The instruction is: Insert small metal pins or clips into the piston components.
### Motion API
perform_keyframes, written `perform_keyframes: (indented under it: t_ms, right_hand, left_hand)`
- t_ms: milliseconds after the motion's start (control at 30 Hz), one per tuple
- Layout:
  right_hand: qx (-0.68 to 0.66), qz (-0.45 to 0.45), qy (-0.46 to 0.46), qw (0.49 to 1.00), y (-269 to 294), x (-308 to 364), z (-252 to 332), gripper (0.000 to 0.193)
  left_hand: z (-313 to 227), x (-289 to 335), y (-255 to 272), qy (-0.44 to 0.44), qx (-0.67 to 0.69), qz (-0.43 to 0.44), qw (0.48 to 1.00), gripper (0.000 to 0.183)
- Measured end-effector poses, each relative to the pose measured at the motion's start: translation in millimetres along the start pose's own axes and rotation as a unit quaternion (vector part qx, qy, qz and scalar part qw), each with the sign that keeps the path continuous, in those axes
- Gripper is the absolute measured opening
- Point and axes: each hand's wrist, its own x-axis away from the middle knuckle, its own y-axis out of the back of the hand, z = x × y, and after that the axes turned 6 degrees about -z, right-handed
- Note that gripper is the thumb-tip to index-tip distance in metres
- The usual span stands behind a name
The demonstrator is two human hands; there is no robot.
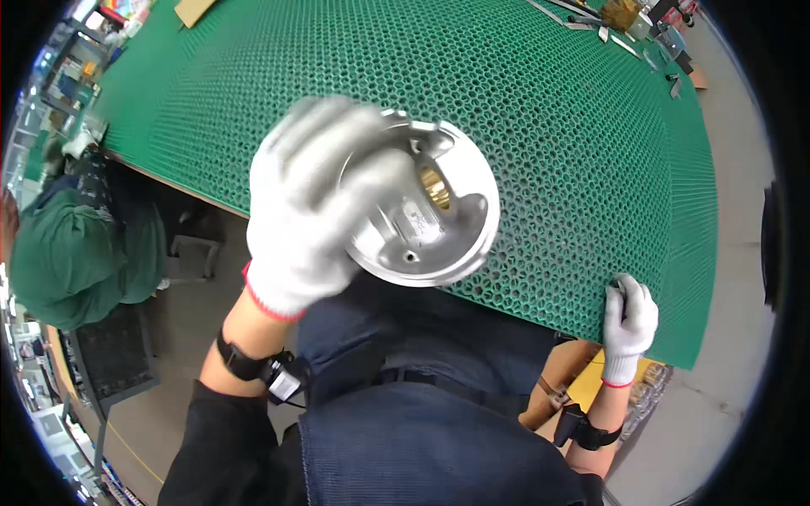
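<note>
My left hand (308,202), in a white knit glove with a red cuff edge, grips a silver metal piston (426,240) by its left side, above the green mat. The piston's hollow underside faces me, showing a brass-coloured bushing (435,187) and a small hole near the lower rim. Motion blurs the fingers, and they cover part of the piston. My right hand (630,320), gloved the same way, rests at the mat's near right edge with its fingers curled. Something dark shows at its fingertips, too small to make out.
A green mat with a honeycomb pattern (574,169) covers the table. Loose tools and metal pieces (620,38) lie at its far right. A cardboard piece (194,10) is at the far left. Beyond the left edge is a person in green (63,253). A yellow box (591,384) sits below the table.
</note>
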Motion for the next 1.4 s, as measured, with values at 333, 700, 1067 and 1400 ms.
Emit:
perform_keyframes:
  t_ms: [333,700,1067,1400]
  right_hand:
    - [-0.124,0.031,-0.004,0.992,14.7,-1.9,34.7,0.011]
    - [-0.452,0.081,-0.028,0.888,5.5,-44.8,122.5,0.013]
    - [-0.339,0.085,0.077,0.934,1.3,-52.2,122.9,0.016]
    - [-0.106,0.123,0.218,0.962,13.8,-60.5,111.3,0.026]
  left_hand:
    - [-47.9,-56.9,-20.6,-0.038,0.024,0.165,0.985,0.042]
    - [-82.7,-41.2,-18.8,-0.025,-0.004,0.167,0.986,0.036]
    - [-62.4,-80.8,-45.0,0.011,0.022,0.322,0.946,0.036]
    - [-50.8,-116.7,-75.3,0.005,0.003,0.406,0.914,0.030]
